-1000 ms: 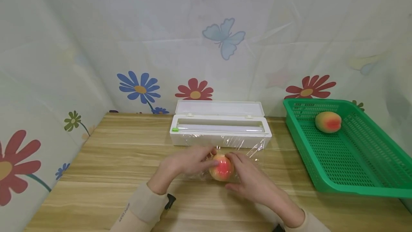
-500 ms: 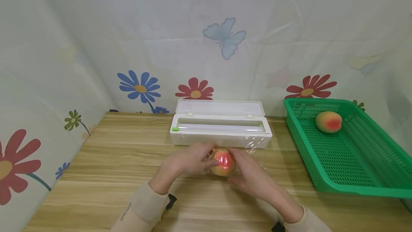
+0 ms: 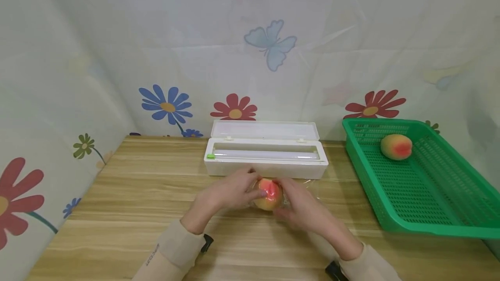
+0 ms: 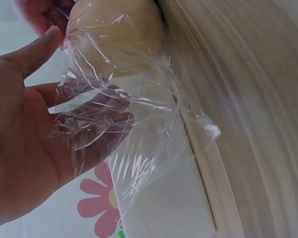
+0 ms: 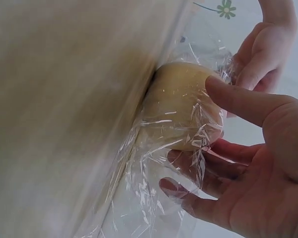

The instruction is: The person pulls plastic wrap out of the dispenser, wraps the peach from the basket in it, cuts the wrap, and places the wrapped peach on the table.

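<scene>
Grip of both the left hand [image 3: 230,192] and the right hand [image 3: 302,205] was half closed, thumb and bent fingers cupping a peach [image 3: 269,204] through clear film [image 5: 149,198]. With twelve taken toward the open white box [image 3: 293,170], the peach sat low at the bench [image 3: 164,194], at three o'clock from the left hand and between nine and ten from the right; both had fingers against it, so neither was plainly nearer. Its red flush faced up and toward twelve, but which way the tip pointed could not be told, and so nearly round did it look that no long axis stood out. Just beyond, the box's own length ran nine to three.
</scene>
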`<state>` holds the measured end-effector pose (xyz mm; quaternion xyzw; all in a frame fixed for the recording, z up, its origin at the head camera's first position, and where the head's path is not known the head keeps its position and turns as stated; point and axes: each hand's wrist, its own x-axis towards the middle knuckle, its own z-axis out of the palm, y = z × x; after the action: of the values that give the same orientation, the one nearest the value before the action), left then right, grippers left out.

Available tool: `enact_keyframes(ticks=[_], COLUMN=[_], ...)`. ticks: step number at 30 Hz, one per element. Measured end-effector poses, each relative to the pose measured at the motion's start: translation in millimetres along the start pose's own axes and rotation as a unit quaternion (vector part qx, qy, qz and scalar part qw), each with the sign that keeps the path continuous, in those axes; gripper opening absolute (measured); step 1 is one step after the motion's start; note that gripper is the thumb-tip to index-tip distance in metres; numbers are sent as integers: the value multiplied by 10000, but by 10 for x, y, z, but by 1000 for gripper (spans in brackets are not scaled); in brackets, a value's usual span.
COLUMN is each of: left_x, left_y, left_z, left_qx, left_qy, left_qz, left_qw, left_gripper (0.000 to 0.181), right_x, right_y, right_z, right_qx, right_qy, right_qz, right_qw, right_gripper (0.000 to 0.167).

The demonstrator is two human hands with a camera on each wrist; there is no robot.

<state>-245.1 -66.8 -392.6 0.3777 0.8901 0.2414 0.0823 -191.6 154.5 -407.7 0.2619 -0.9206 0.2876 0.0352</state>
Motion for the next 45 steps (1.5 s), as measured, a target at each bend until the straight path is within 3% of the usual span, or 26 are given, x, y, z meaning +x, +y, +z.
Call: enact_keyframes(ticks=[6, 12, 17, 26, 33, 39, 42, 45], left_x=[13, 17, 24, 6, -10, -24, -31, -36], left_y=[-21, -31, -38, -24, -36, -58, -72, -103], left_z=[12, 27, 28, -9, -34, -71, -104, -132], left_qx=[-8, -192, -236, 275, 365, 294, 229, 330], left_qy=[34, 131, 167, 73, 46, 102, 205, 573], left_qz=[70, -172, -258, -393, -330, -374, -379, -385], left_qw=[10000, 9996, 9992, 9988, 9988, 9988, 9988, 9971], left_gripper=[60, 46, 41, 56, 62, 61, 57, 46], right_x=[73, 107, 122, 105, 96, 108, 122, 136], right_y=[24, 32, 65, 131, 190, 176, 125, 48], right_z=[10, -3, -9, -67, -108, -117, -96, -52], right_qx=[-13, -28, -19, 68, 136, 72, 0, -295], right_qy=[59, 100, 128, 106, 119, 92, 91, 61], right_qz=[40, 283, 202, 194, 21, 118, 67, -102], right_qw=[10000, 9995, 9997, 9997, 9998, 9999, 9999, 9995], right_gripper=[62, 60, 59, 61, 56, 59, 62, 66])
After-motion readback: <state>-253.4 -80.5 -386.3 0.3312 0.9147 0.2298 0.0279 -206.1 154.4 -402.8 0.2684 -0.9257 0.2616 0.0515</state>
